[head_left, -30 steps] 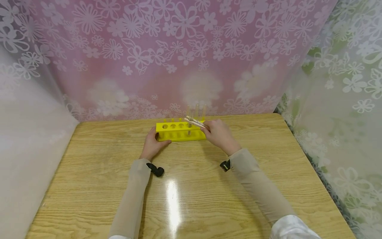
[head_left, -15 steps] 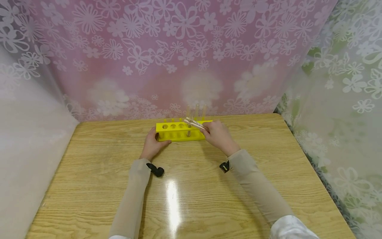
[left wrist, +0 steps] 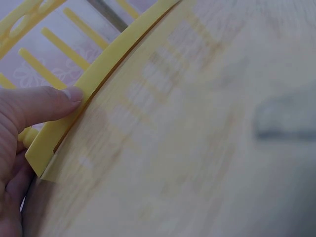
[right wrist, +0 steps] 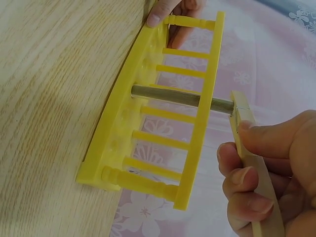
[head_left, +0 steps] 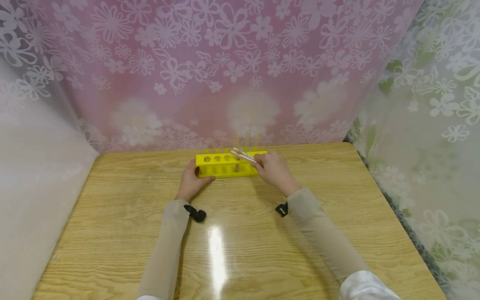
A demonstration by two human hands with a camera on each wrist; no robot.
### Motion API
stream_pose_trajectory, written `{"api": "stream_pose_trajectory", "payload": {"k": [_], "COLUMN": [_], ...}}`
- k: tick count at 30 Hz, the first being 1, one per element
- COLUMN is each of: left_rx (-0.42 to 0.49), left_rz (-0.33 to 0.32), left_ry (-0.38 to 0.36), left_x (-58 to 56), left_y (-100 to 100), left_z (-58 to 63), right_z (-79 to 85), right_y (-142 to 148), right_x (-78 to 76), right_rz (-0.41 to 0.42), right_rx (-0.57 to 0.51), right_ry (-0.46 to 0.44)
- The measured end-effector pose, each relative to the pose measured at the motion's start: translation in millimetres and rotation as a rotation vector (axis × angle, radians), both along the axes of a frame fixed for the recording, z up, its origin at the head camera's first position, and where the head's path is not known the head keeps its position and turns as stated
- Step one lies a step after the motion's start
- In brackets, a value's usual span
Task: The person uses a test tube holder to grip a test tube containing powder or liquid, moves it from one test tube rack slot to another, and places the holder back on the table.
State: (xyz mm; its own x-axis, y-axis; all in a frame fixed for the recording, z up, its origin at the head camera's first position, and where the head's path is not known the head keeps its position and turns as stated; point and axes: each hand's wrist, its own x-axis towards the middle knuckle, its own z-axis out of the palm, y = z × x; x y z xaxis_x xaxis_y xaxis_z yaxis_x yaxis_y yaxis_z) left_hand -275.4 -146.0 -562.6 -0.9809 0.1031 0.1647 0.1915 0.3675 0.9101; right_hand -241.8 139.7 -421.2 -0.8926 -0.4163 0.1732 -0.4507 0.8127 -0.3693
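A yellow test tube rack (head_left: 217,163) stands upright near the table's far edge. My left hand (head_left: 191,181) grips its left end, with the thumb (left wrist: 52,102) lying along the base in the left wrist view. A wooden test tube clamp (head_left: 243,156) is pinched between the thumb and curled fingers of my right hand (head_left: 276,170). In the right wrist view the clamp's jaws are at the top end of a greyish test tube (right wrist: 165,95). That tube passes through a hole in the rack's upper board and reaches down to its base.
Clear glass tubes (head_left: 248,139) rise behind the rack's right half, beside several short yellow pegs (head_left: 217,150). The wooden table (head_left: 247,233) stretches toward me. A pink floral curtain (head_left: 210,83) hangs close behind the rack, with more curtains at both sides.
The clamp and the tube at its tip have sunk very slightly, with my right hand shifting a little. My left hand and the rack have stayed in place.
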Motion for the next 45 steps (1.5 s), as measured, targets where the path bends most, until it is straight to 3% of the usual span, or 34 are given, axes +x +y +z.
{"api": "stream_pose_trajectory", "payload": {"k": [10,25,45], "left_rx": [0.000,0.003,-0.007], "left_rz": [-0.001,-0.004,0.000], "left_ry": [-0.015,-0.012,0.007], "left_x": [1.0,0.9,0.4], "left_y": [0.0,0.4,-0.8], "left_z": [0.7,0.2,1.3], "right_z": [-1.8,2.3,8.4], "right_y": [0.7,-1.0,0.4], "right_x": [1.1,2.9,3.3], "right_rz": [0.012,-0.015,0.007], "right_rx": [-0.029,-0.041,-0.083], "right_ry": [0.021,-0.017,0.023]}}
